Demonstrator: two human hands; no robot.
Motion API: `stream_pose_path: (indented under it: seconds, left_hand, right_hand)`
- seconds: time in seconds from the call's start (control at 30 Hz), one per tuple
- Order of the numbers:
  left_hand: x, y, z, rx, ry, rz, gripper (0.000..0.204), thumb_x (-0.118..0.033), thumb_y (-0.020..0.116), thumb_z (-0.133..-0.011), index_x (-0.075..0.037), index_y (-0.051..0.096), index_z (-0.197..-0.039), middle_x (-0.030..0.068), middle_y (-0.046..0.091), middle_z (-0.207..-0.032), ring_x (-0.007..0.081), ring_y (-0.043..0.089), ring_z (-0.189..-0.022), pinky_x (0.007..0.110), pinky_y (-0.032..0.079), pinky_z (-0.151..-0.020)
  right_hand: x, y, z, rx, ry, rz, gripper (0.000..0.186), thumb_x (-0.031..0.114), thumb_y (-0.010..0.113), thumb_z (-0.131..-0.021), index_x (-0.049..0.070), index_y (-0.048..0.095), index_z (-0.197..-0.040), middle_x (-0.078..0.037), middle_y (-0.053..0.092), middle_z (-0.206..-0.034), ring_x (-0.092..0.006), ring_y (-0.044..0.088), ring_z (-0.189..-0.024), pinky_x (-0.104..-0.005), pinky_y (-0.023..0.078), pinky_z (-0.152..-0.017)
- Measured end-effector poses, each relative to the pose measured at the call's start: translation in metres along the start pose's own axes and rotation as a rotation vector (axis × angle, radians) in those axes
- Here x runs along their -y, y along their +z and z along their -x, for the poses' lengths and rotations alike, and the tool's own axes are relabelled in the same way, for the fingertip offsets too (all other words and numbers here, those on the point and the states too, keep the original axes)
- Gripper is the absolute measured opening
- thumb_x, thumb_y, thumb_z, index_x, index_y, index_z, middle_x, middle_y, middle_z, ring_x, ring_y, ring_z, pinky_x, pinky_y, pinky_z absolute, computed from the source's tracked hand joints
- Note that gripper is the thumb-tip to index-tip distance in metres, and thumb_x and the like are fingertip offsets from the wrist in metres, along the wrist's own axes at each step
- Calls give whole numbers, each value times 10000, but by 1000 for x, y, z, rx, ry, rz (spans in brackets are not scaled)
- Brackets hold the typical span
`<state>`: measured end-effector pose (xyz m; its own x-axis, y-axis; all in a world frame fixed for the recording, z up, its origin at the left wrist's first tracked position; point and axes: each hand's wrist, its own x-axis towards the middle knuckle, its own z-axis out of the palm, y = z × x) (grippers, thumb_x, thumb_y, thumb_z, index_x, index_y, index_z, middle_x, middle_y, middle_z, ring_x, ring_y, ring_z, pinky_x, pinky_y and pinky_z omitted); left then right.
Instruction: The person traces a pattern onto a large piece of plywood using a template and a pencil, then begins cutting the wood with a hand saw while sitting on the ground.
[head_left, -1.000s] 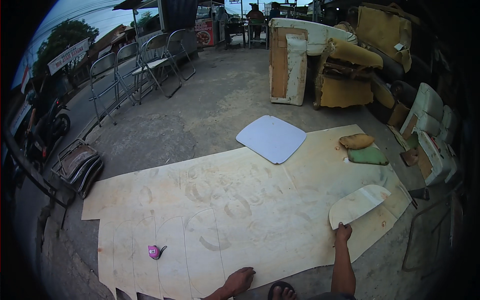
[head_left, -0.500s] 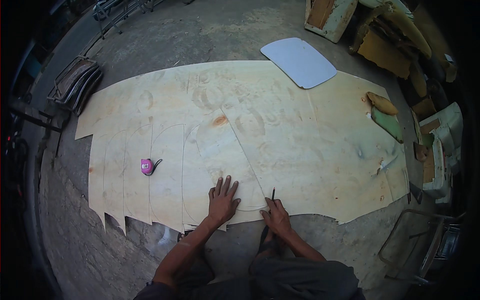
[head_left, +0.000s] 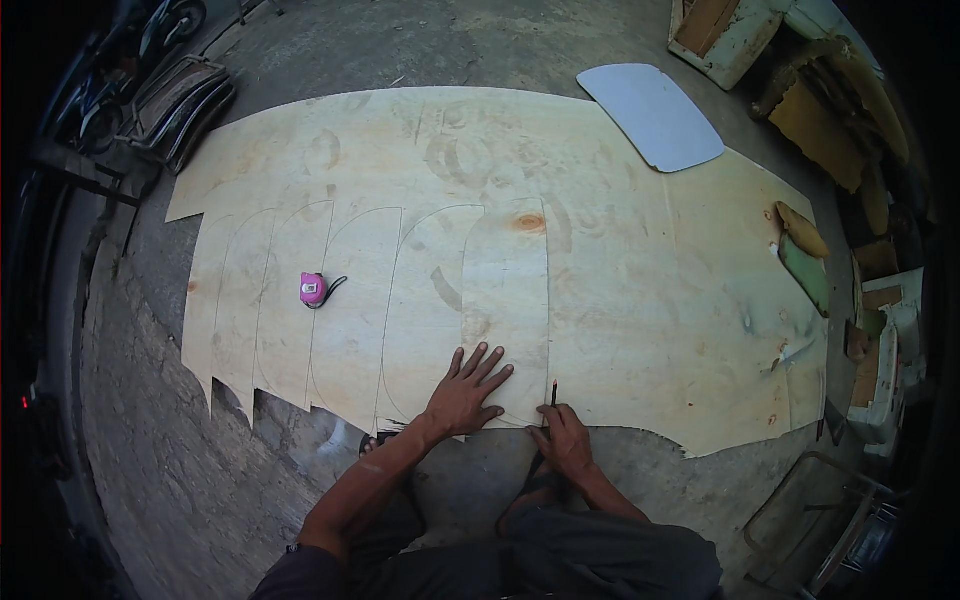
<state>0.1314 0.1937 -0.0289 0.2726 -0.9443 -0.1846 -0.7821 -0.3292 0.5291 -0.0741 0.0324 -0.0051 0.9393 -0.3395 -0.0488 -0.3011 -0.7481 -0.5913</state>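
Observation:
A large, thin plywood sheet (head_left: 630,300) lies on the ground before me, with several curved outlines drawn across its left part. On it rests a loose plywood piece (head_left: 505,290) with one straight side and one rounded side, its straight edge running nearly straight away from me. My left hand (head_left: 463,395) is pressed flat on the near part of this piece, fingers spread. By its near right corner, my right hand (head_left: 566,440) grips a dark pencil (head_left: 554,392), whose tip points away from me. A pink tape measure (head_left: 313,289) with a black strap sits among the outlines.
A pale rounded panel (head_left: 655,118) overlaps the sheet's far edge. Yellow and green scraps (head_left: 804,260) lie at its right end. Old seat parts (head_left: 825,120) are piled far right, a metal frame (head_left: 815,515) stands near right, and stacked frames (head_left: 180,112) stand at far left.
The loose plywood piece has turned counterclockwise, from slanting to nearly in line with the drawn outlines. Both hands stay at its near end. The whole view has shifted slightly.

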Motion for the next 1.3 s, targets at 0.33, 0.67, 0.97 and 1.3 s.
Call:
stream_pose_path:
  seconds: [0.33,0.67,0.97,1.3]
  left_hand:
    - [-6,8,-25,-82,65,72,789,-438,744,-883,-214,430,-1571,104,269,-1692,345,195,-1575,558,176,-1272]
    - [-3,10,-21,-125,20,69,767,-429,749,-892,-181,452,-1554,141,283,-1678,353,226,-1561,506,229,-1268]
    - [11,2,-17,-122,1,63,717,-411,718,-920,-168,468,-1546,140,276,-1681,345,241,-1557,479,245,-1265]
    - [19,-3,-15,-126,0,80,716,-402,735,-909,-180,478,-1539,120,297,-1679,332,236,-1563,478,234,-1273]
  right_hand:
    - [-17,-5,9,-39,-127,163,446,155,820,-800,29,671,-1202,-122,624,-993,-302,606,-846,-413,538,-734]
    - [-32,-8,6,-47,-202,123,443,179,827,-812,50,692,-1214,-98,649,-1029,-264,638,-883,-373,569,-735]
    - [-27,-8,-3,-15,-224,78,443,178,828,-811,51,692,-1213,-86,655,-1036,-261,649,-906,-364,578,-750]
    - [-19,-1,-5,-17,-200,58,429,154,821,-820,38,694,-1213,-104,658,-1036,-274,641,-892,-378,568,-749]
